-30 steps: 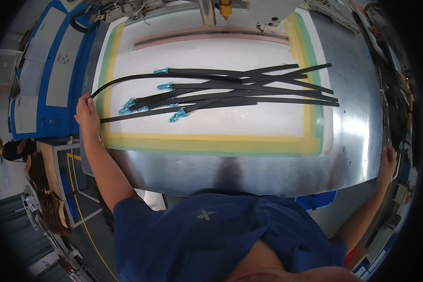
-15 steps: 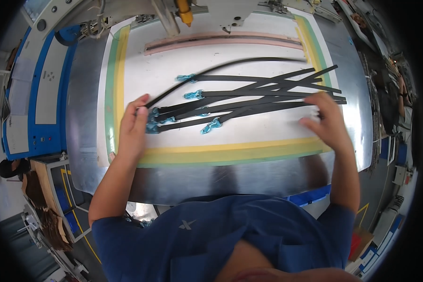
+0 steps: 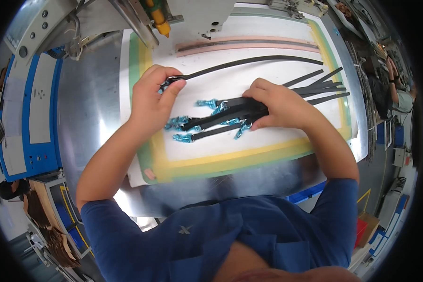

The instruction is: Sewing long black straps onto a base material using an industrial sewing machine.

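Note:
My left hand [image 3: 151, 96] is closed, pinching the near-left end of a single black strap [image 3: 254, 59]. A bit of blue shows beside its fingers. The strap's free part arcs away to the right, apart from the others. My right hand [image 3: 284, 104] grips a loose bundle of several black straps [image 3: 235, 112] around its middle, palm down over it. Crinkled blue wrapping [image 3: 182, 137] covers the left ends of these straps, while their bare right ends [image 3: 322, 89] fan out past my right hand. The straps under my palm are hidden.
The straps lie on a white sheet [image 3: 239, 145] bordered with yellow and green tape, on a metal table [image 3: 91, 98]. Beyond are a pink-edged slot [image 3: 249, 45] and a machine head with a yellow part [image 3: 160, 23]. A blue-and-white cabinet [image 3: 28, 113] stands at left.
My right hand has moved left from the straps' right ends and closed around their middle. The left hand, holding the single strap's end, has shifted away and right. The straps are more bunched.

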A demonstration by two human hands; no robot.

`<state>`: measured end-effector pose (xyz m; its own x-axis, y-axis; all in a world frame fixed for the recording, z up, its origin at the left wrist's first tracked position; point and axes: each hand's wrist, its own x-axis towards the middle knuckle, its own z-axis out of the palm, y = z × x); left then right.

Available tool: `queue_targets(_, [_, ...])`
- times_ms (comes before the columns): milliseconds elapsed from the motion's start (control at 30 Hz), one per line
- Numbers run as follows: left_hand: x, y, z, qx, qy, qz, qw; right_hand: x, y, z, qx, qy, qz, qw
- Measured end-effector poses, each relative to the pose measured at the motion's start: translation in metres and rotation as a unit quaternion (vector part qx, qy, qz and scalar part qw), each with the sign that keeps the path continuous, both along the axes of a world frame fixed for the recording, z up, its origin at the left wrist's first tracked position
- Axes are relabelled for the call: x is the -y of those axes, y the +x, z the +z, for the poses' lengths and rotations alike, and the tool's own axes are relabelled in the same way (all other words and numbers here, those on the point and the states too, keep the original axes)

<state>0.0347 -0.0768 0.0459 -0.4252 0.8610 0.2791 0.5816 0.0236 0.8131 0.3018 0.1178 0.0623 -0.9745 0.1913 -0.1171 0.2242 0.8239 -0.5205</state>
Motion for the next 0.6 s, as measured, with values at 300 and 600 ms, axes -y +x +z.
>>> queue_targets(300, [-0.049,-0.020,0.003,-0.275,0.227,-0.075,0.931,-0.005,-0.109,0.031,-0.332,0.188,0.003,0.924])
queue_targets(600, [-0.066,-0.050,-0.048,-0.127,-0.010,-0.074,0.989,-0.038,-0.130,-0.026,-0.146,0.175,-0.018,0.973])
